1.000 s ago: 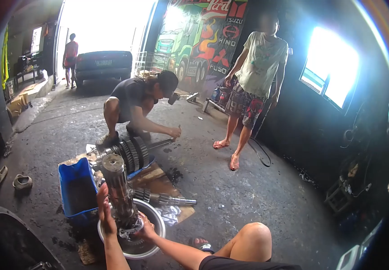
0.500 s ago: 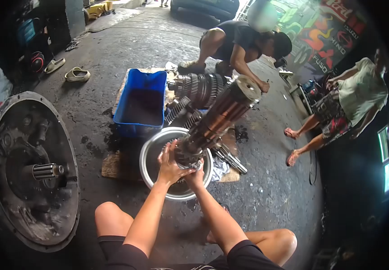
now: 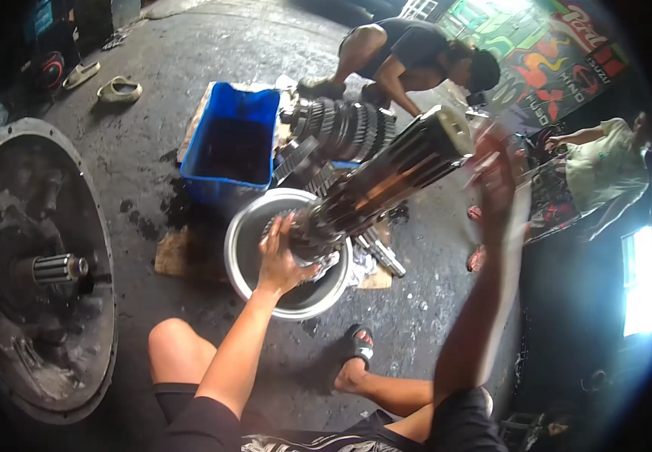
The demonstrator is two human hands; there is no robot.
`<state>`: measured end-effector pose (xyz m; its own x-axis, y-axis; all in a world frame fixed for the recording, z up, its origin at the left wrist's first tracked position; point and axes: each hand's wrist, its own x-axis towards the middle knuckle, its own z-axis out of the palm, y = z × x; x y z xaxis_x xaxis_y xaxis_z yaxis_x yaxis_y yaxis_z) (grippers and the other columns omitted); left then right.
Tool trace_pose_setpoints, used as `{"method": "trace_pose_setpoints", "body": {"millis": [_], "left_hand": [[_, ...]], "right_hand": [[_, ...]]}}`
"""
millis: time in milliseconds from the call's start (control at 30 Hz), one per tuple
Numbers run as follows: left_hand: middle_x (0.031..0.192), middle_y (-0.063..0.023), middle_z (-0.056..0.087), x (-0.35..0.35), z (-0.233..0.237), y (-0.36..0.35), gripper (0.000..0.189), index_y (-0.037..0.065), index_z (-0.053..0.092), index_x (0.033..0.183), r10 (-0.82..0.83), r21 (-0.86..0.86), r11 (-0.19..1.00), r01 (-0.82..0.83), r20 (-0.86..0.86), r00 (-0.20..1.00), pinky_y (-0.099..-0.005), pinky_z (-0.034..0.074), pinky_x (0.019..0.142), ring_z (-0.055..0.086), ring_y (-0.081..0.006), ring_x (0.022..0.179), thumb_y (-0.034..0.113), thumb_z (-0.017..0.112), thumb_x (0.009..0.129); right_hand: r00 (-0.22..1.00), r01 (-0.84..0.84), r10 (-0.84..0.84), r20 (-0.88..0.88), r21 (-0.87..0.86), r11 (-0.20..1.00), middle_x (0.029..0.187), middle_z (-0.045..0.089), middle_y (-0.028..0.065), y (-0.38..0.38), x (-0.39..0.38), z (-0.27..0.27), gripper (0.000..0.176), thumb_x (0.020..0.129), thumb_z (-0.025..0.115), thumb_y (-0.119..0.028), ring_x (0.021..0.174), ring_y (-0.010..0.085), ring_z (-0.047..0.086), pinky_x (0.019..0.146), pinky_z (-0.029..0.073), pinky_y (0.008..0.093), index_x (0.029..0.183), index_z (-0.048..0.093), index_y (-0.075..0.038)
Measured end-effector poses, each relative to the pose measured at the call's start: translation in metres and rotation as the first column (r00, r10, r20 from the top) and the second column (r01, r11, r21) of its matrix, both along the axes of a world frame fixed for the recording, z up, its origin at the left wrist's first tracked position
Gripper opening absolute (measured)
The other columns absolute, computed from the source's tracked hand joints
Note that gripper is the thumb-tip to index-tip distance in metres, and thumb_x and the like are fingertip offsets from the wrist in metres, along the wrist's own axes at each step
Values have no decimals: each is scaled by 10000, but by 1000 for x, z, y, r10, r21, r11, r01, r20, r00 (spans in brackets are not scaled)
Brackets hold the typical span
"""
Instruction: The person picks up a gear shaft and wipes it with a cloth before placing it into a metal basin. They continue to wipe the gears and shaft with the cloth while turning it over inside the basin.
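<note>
A long splined metal shaft (image 3: 394,177) leans up and to the right, its lower geared end inside a round silver basin (image 3: 233,260). My left hand (image 3: 282,260) grips that lower end from the left, fingers around it. Raised at the right is my right hand (image 3: 494,162), smeared by motion, beside the shaft's flat top end; its fingers cannot be made out. Behind the shaft lies a row of gears (image 3: 341,128), with loose gears nearer the basin.
A blue bin (image 3: 228,181) of dark liquid stands beyond the basin. At left is a large round metal housing (image 3: 104,324) with a splined stub. One person (image 3: 416,56) crouches behind the gears; another person (image 3: 605,169) is at the right. Slippers (image 3: 119,90) lie back left.
My right hand has left the shaft's lower end and swung up and right to near its top. My left hand keeps its hold. The whole view has shifted slightly.
</note>
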<state>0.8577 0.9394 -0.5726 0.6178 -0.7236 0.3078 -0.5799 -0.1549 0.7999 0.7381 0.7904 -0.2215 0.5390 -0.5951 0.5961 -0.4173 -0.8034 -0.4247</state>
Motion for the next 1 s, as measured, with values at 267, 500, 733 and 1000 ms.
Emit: {"method": "trace_pose_setpoints", "body": {"millis": [267, 500, 733, 1000], "left_hand": [[1337, -211, 434, -50, 10, 13, 646, 64, 516, 1262, 289, -73, 955, -289, -4, 957, -535, 413, 1015, 452, -409, 1235, 348, 820, 768], [1040, -139, 561, -23, 10, 14, 255, 19, 645, 1022, 332, -227, 856, -464, -446, 831, -392, 481, 872, 596, -302, 970, -110, 635, 802], [1071, -163, 569, 33, 2, -37, 197, 40, 581, 980, 470, -142, 840, -524, -293, 833, -448, 476, 857, 590, -337, 976, -65, 635, 823], [1603, -108, 320, -23, -36, 17, 503, 120, 554, 1371, 222, -115, 966, -232, -94, 971, -553, 229, 1131, 261, -327, 1482, 218, 624, 883]], "right_hand": [[777, -306, 514, -365, 495, 813, 1176, 682, 94, -11, 98, 65, 420, 978, 601, -384, 1044, 150, 651, 887, 491, 289, 1230, 668, -55], [676, -380, 622, -396, 535, 754, 1214, 669, 75, 2, 106, 59, 463, 953, 612, -401, 1094, 175, 642, 912, 497, 337, 1242, 650, -42], [698, -309, 534, -478, 471, 826, 1247, 663, 64, 19, 106, 65, 479, 931, 594, -427, 1087, 156, 641, 880, 489, 323, 1230, 652, -58], [699, -336, 553, -453, 474, 814, 1225, 673, 78, 7, 103, 62, 501, 934, 614, -446, 1075, 173, 658, 881, 505, 328, 1221, 652, -37]]}}
